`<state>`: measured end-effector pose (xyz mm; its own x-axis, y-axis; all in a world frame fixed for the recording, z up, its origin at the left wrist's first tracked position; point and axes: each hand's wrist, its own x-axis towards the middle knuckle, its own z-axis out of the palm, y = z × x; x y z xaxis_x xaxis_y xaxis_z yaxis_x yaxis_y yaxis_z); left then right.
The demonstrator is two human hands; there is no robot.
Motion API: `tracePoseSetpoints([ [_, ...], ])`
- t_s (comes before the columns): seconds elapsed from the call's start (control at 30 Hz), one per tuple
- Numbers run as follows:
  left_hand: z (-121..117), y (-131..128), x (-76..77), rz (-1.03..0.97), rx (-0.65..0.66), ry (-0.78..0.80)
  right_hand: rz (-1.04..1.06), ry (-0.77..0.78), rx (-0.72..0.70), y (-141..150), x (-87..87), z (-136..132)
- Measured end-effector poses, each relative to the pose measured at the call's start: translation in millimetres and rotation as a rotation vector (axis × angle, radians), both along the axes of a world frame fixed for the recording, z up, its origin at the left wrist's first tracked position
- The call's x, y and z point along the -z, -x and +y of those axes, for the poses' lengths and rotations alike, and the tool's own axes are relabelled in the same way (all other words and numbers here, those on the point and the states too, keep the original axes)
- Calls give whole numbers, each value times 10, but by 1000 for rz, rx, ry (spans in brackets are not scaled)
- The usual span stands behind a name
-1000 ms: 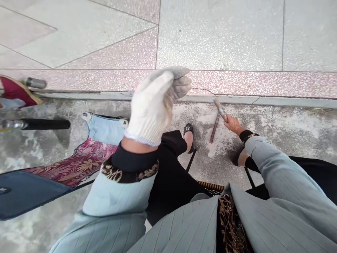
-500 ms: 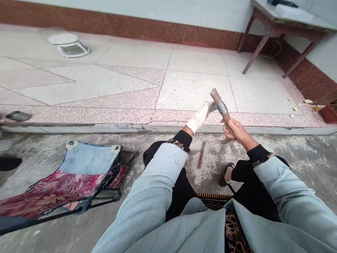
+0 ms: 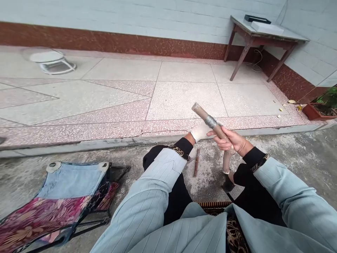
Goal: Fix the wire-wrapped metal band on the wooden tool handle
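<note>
My right hand (image 3: 235, 140), bare, is wrapped round a bent wooden stick (image 3: 200, 111). A coil of silver wire (image 3: 211, 121) is wound tightly about the stick's upper arm. The lower arm of the stick turns down below my palm. My left hand (image 3: 200, 132), in a white glove, is right behind the wire-wound part; its fingers are hidden, so whether it grips the stick does not show. On the concrete between my legs lies a thin reddish-brown rod (image 3: 196, 162).
A raised tiled step (image 3: 126, 141) runs across in front. To the left stands a folding chair (image 3: 73, 179) with denim and floral cloth. A white stool (image 3: 52, 59), a wooden table (image 3: 273, 38) and a planter (image 3: 319, 111) are farther off.
The stick has tilted further to the left and lower in my right hand, showing more of its lower arm. My gloved left hand has moved down behind it. The camera view has shifted.
</note>
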<state>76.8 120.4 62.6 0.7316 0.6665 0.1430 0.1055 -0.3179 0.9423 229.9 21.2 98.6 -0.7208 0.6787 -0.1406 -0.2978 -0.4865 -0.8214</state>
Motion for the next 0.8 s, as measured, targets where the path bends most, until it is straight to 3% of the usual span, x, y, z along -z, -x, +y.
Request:
tracePoseSetpoints([
  [0.1,41,-77,52,100,-45,-60,-17,-52,43,-141,-56,-19],
  [0.23,99,-56,-22,237,-4,-298,-176,-105,348,-492,-208,-60],
  [0.37,70,-20,-168,301,107,-321,-508,-214,565,-785,-335,-87],
  [0.5,-59,4,-253,313,178,-240,-862,-331,705,-815,-285,-45],
  [0.6,-135,48,-247,335,244,-199,-1255,-576,685,-761,-144,86],
  [0.67,-146,98,-226,341,260,-191,-1501,-714,594,-750,-24,211],
  [0.73,-129,156,-214,351,215,-205,-1662,-722,418,-769,107,319],
  [0.8,-98,208,-220,358,177,-219,-1650,-722,283,-809,231,364],
])
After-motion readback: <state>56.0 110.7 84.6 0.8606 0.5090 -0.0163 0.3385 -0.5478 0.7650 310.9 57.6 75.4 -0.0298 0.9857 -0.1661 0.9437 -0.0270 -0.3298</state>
